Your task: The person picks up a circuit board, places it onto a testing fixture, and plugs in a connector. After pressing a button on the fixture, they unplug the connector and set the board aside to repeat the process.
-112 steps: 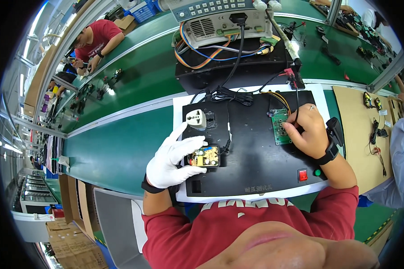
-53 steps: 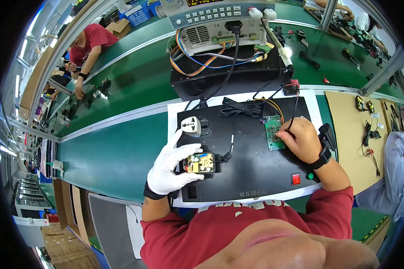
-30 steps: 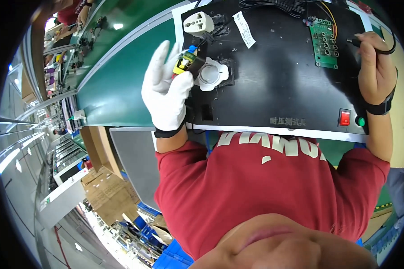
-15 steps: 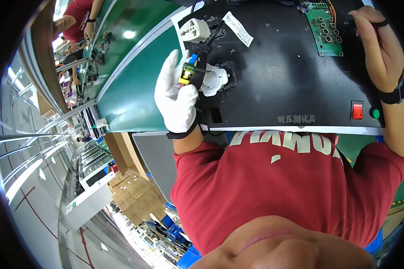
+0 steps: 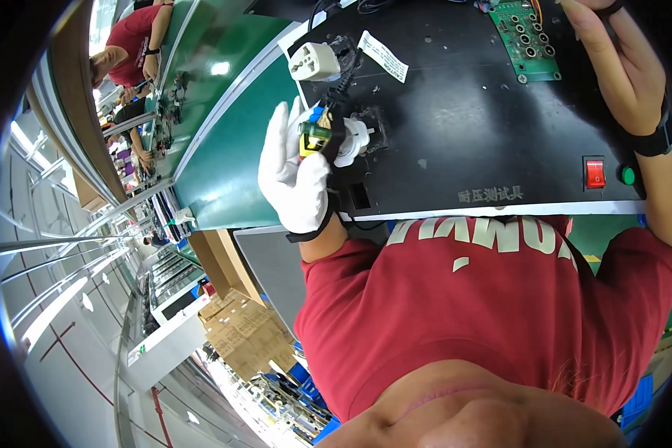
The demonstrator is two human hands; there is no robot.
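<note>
A small yellow circuit part (image 5: pixel 315 134) sits pinched in the gloved left hand (image 5: pixel 295 175) over the black test bench (image 5: pixel 455 127) beside a green conveyor (image 5: pixel 231 142).

The left hand (image 5: pixel 295 175), in a white glove with a dark wrist strap, is raised at the near left edge of the black test board (image 5: pixel 455 127) with fingers curled in a closed grip, while the bare right hand (image 5: pixel 620 63), wearing a dark wristband, rests on the board's far right corner.

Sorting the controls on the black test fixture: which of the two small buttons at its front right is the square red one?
The red square button, left of the round green button, below the bare right hand.
</note>
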